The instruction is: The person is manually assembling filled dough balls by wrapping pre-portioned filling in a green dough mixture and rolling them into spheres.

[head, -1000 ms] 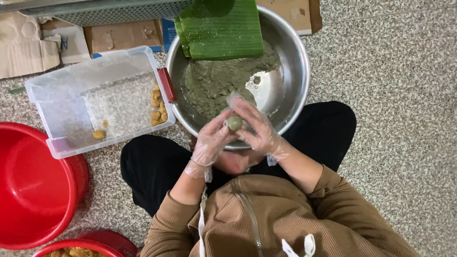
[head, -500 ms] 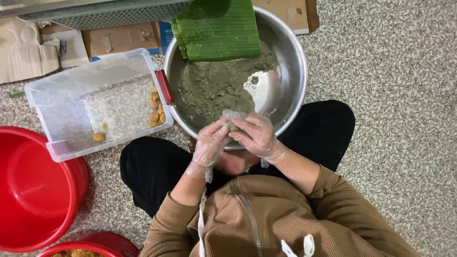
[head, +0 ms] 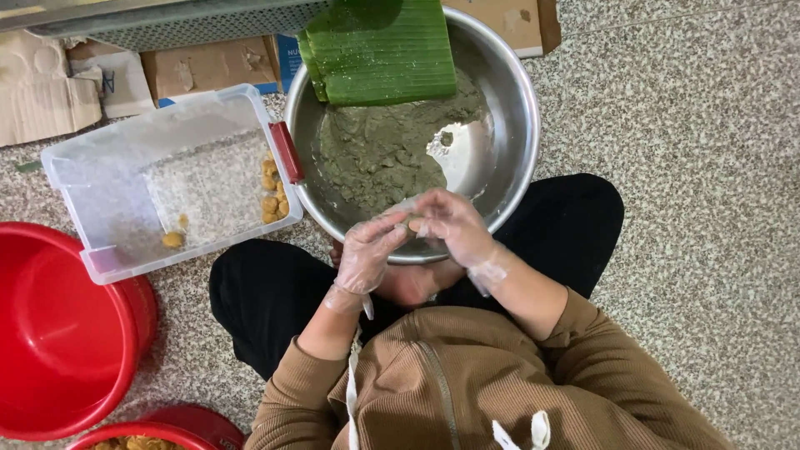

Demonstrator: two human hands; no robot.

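Head view: both gloved hands [head: 417, 233] cup a dough lump [head: 414, 223]; axis hidden.

Small greenish dough lump [head: 410, 223], pinched btwn fingertips.

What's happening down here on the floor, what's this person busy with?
A seated person in thin clear gloves presses a small lump of greenish dough between the left hand and right hand, over the rim of a big steel bowl holding more grey-green dough and folded green banana leaves. Beside it sits a clear plastic tub with a few yellow filling balls.
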